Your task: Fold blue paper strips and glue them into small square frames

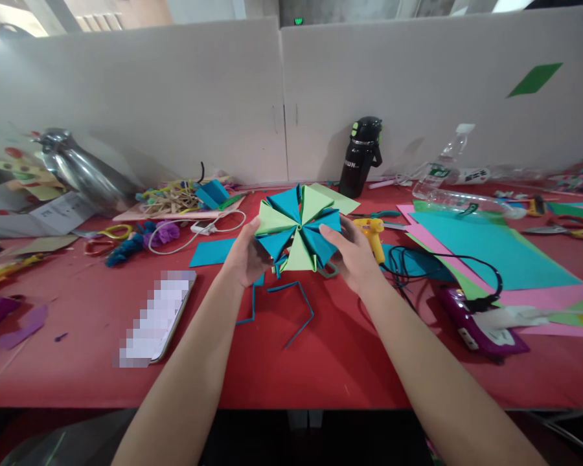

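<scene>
Between my two hands, raised over the red table, is a folded paper pinwheel shape (298, 228) with alternating blue and light green wedges around a small centre. My left hand (245, 255) grips its left edge, thumb on the front near a green wedge. On the right edge my right hand (352, 252) is closed, its thumb pressed on a blue wedge. Most of the fingers are hidden behind the paper. Below it lie thin folded blue paper strips (305, 299). A yellow glue gun (373, 238) is just beyond my right hand.
A phone (162, 317) lies left of my forearm. To the right are a purple power strip (480, 330), a black cable (471, 257) and stacked coloured paper (500, 246). A black bottle (362, 158), a steel jug (78, 168) and scissors (111, 234) are farther back, before a white partition (199, 97).
</scene>
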